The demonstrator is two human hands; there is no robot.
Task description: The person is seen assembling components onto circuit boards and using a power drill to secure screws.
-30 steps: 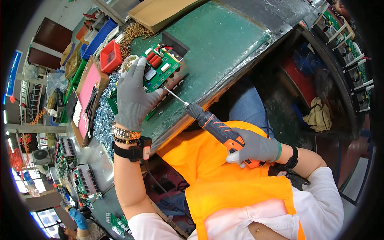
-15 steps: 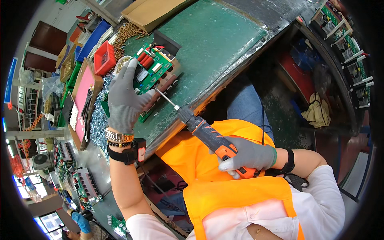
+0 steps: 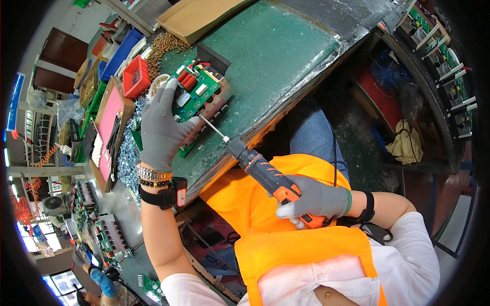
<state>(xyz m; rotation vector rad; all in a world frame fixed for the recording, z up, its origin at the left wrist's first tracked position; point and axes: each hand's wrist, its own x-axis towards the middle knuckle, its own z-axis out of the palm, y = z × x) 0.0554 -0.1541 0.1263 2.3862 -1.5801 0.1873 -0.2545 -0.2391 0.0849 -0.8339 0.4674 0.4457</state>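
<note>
A green circuit board with red cylindrical parts and a row of dark reddish-brown blocks along its near side rests on the green-topped workbench. My left hand, in a grey glove, grips the board's left side with fingers stretched over it and the thumb at its near edge. My right hand, gloved too, is wrapped round the handle of a black-and-orange power screwdriver. Its long bit points up-left, with the tip at the board's near edge, close to my left thumb. The exact contact point is too small to make out.
Left of the board lie a heap of silvery small parts, a red bin and a pile of copper-coloured pieces. A cardboard tray stands at the back. Racked circuit boards line the right. Another person is at lower left.
Both hands, the board and the power screwdriver keep nearly the same places, the bit tip still at the board's near edge. The other person at lower left has shifted slightly.
</note>
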